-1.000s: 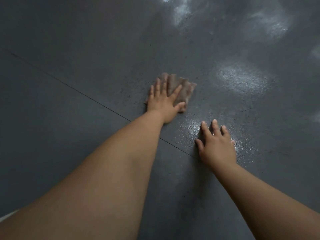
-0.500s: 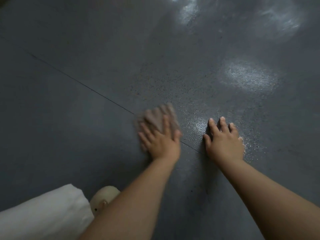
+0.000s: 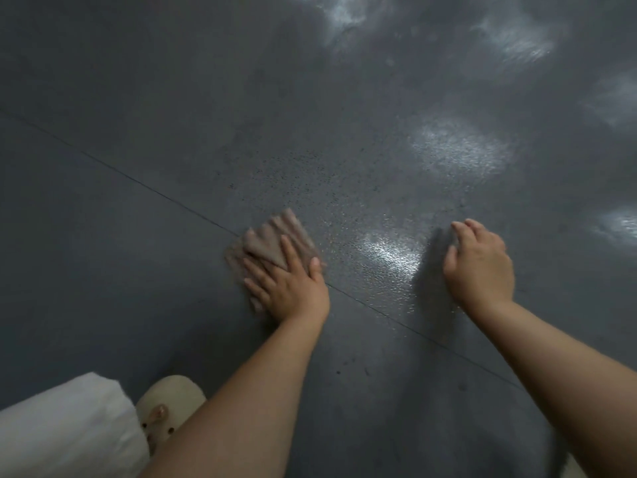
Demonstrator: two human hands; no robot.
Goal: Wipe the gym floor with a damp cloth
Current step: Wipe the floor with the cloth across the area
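A dark grey, speckled gym floor (image 3: pixel 172 115) fills the view, crossed by a thin diagonal seam (image 3: pixel 138 181) and dotted with pale glossy patches of reflected light (image 3: pixel 458 150), one wet-looking sheen (image 3: pixel 389 251) lying between the two hands. The left hand (image 3: pixel 286 288) presses flat, fingers straight and spread, on a crumpled brownish-pink cloth (image 3: pixel 275 243) that lies on the seam. The right hand (image 3: pixel 479 267) rests apart on bare floor, fingers bent downward, its grip holding nothing. At lower left sit a white fabric-covered knee (image 3: pixel 65 432) and a cream slipper (image 3: pixel 169 405) beside it.
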